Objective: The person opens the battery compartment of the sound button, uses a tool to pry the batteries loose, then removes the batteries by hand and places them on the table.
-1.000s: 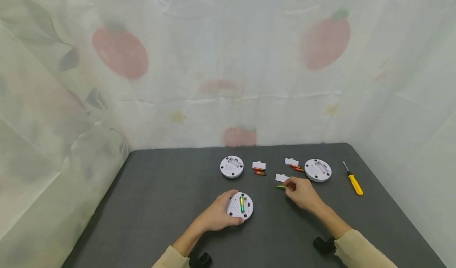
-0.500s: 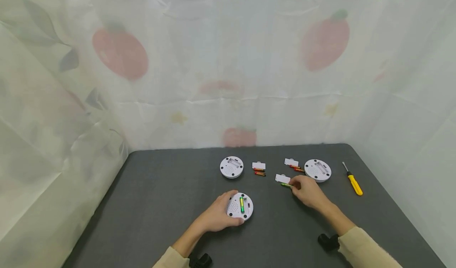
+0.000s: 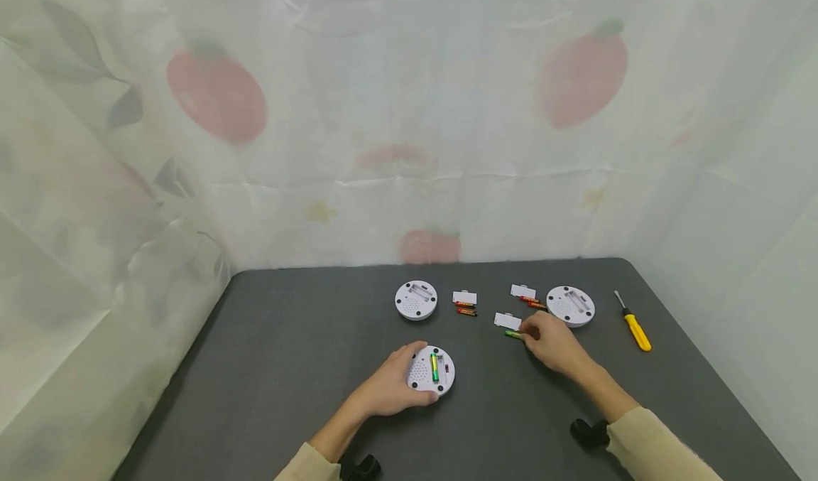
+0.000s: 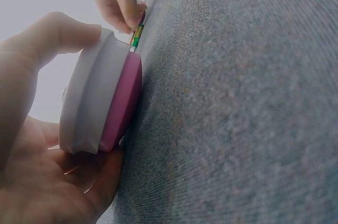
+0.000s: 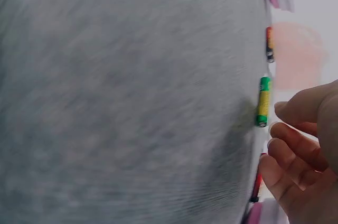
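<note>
My left hand (image 3: 391,385) grips a round white device (image 3: 420,376) by its rim, thumb on the near side and fingers on the far side. Its upturned face shows a grille of holes, dark feet and a battery slot holding one green battery (image 3: 434,369). From the left wrist, the device (image 4: 90,94) shows a pink lower part close to the table. On the right, my right hand (image 3: 551,340) has its fingertips at the end of another green battery (image 3: 513,334). In the right wrist view, thumb and fingers stand apart beside that battery (image 5: 263,102), which lies on the table.
A white battery cover (image 3: 508,321) lies just behind the loose green battery. Two similar devices, one (image 3: 416,300) at back centre and another (image 3: 571,306) at back right, each have a cover and red-black batteries (image 3: 466,312) nearby. A yellow-handled screwdriver (image 3: 637,332) lies far right.
My right hand has shifted slightly right, and the loose green battery has moved right with it, mostly in the first half second. My left hand and the device have stayed in place.
</note>
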Action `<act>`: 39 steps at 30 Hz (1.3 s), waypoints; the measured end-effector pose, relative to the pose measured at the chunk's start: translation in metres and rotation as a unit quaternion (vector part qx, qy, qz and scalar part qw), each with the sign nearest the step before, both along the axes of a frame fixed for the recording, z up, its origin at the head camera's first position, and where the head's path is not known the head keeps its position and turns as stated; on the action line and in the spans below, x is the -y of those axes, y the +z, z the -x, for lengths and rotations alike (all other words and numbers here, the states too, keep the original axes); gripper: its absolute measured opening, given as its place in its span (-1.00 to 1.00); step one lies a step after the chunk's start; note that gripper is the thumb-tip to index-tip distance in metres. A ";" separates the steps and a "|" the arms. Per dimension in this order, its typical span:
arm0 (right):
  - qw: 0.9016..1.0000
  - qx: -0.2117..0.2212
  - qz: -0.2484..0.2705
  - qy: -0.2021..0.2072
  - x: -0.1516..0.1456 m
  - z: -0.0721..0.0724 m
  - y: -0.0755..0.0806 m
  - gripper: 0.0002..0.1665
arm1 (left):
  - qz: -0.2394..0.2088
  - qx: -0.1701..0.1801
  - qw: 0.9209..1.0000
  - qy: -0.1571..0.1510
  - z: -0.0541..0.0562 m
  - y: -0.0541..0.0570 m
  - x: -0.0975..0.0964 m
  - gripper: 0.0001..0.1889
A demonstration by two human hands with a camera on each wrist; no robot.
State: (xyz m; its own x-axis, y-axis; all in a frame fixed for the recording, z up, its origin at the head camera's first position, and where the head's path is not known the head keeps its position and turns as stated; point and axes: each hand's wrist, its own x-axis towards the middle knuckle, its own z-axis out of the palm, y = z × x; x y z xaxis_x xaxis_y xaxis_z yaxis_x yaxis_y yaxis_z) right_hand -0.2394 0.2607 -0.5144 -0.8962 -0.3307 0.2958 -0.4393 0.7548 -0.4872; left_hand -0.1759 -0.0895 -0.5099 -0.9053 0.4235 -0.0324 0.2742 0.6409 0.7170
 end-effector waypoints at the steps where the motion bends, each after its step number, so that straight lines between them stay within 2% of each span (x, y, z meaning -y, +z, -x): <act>1: 1.000 -0.003 0.002 0.000 0.001 0.000 0.002 -0.89 | -0.001 -0.004 1.000 -0.002 0.000 0.000 0.000 -0.04; 8: 1.000 -0.020 0.017 0.001 0.010 -0.003 0.018 -0.90 | -0.002 -0.003 1.000 -0.001 0.000 0.002 -0.001 -0.04; 18: 0.995 -0.055 0.070 0.053 0.040 -0.013 0.039 -0.88 | -0.001 -0.005 1.000 -0.002 -0.001 0.001 0.000 -0.04; 29: 0.989 -0.031 0.098 0.102 0.071 -0.023 0.046 -0.83 | 0.003 0.008 1.000 0.001 0.001 0.002 -0.001 -0.03; 39: 0.983 -0.009 0.104 0.149 0.098 -0.028 0.041 -0.81 | 0.002 0.012 1.000 0.000 0.002 0.001 0.000 -0.02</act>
State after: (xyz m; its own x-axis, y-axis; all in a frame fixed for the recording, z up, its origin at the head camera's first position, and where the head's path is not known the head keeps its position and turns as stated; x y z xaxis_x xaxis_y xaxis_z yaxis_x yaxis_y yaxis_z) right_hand -0.2109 0.1630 -0.4738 -0.7628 -0.5078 0.4004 -0.6358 0.4761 -0.6075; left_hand -0.1776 -0.0893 -0.5089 -0.9042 0.4235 -0.0558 0.2571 0.6440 0.7206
